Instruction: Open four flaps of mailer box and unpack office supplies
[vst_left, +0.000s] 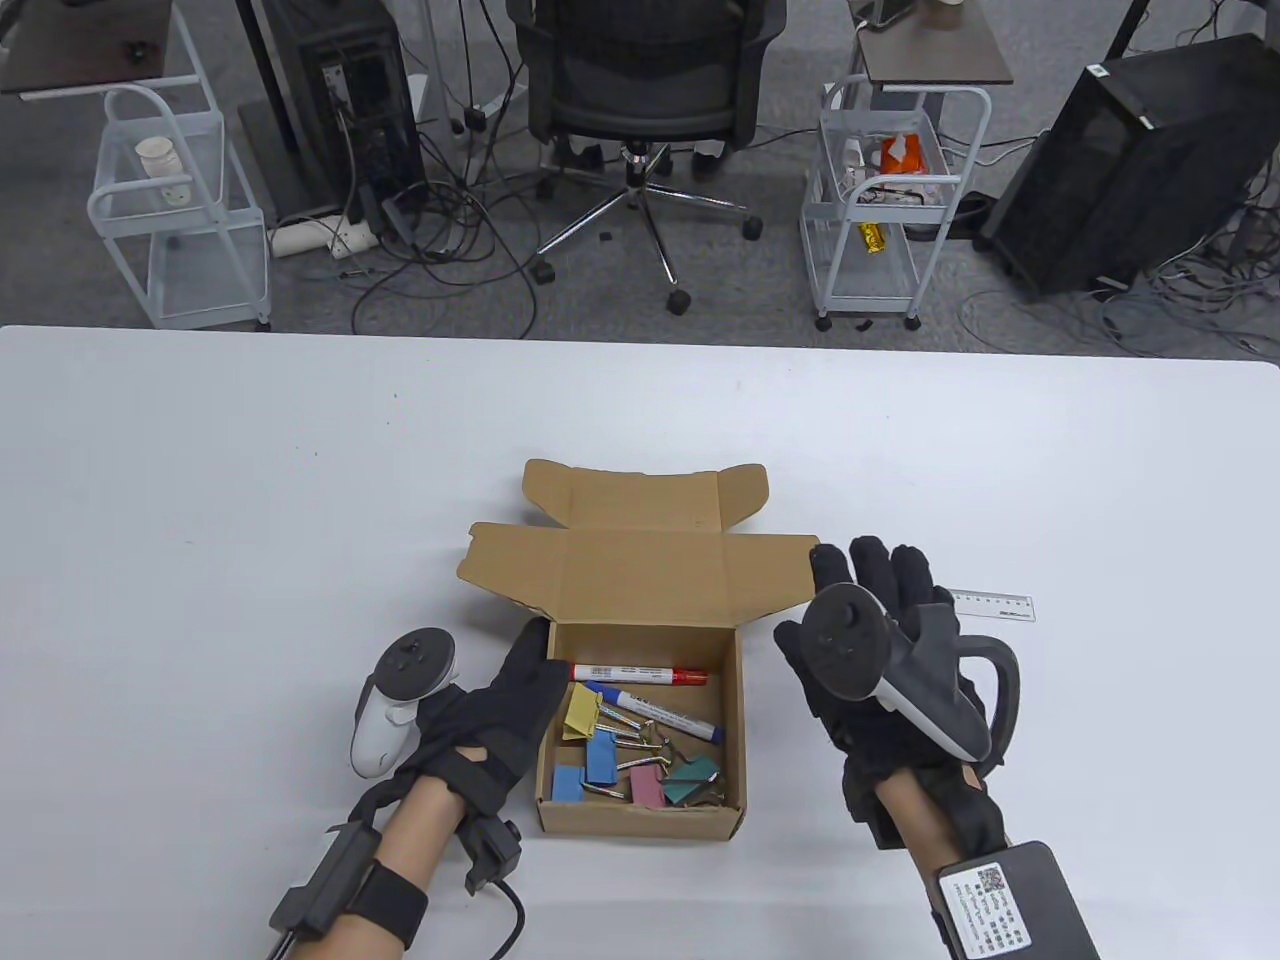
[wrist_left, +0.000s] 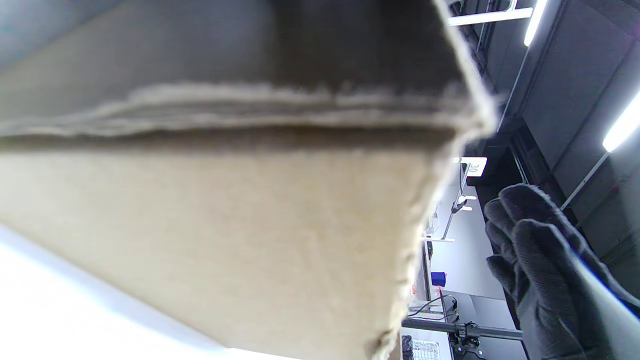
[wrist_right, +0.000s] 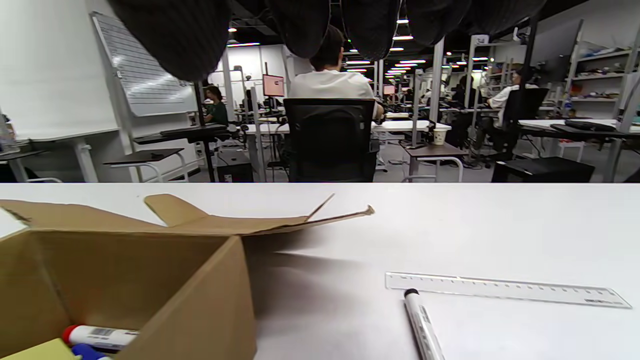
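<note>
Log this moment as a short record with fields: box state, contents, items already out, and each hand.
box: mailer box open, lid and flaps folded back flat on the white table
contents: red marker, blue marker, coloured binder clips
already out: clear ruler and a black-capped marker, lying right of the box
left hand: fingers on the box's left wall
right hand: raised right of the box, fingers straight, holding nothing
</note>
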